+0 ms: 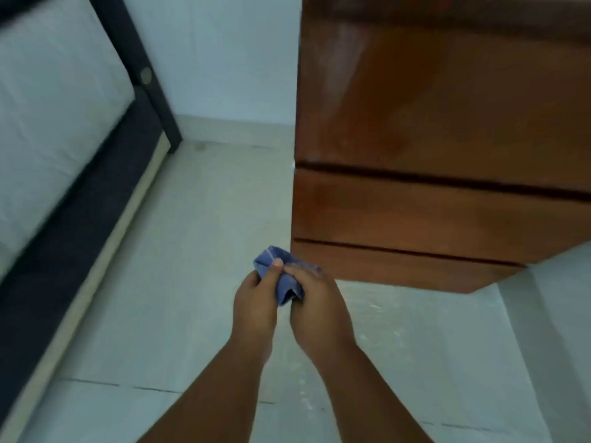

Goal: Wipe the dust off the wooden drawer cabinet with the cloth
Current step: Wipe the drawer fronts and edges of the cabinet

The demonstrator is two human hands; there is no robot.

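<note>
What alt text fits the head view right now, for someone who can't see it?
The left hand and right hand hold a bunched blue cloth low beside the wooden drawer cabinet. A dark-framed bed stands at left.

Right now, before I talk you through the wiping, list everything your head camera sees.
wooden drawer cabinet: one, reddish-brown, upper right, standing on the floor, two dark seams across its front
cloth: one, blue, bunched, low centre, held between both grips
mattress: one, white, far left
bed frame: one, dark, left, along the mattress edge
floor: pale tiles, across the lower half
wall: pale, top centre, between bed frame and cabinet
left grip: one, bare, low centre, thumb pinching the cloth
right grip: one, bare, beside the left, fingers curled round the cloth
</note>
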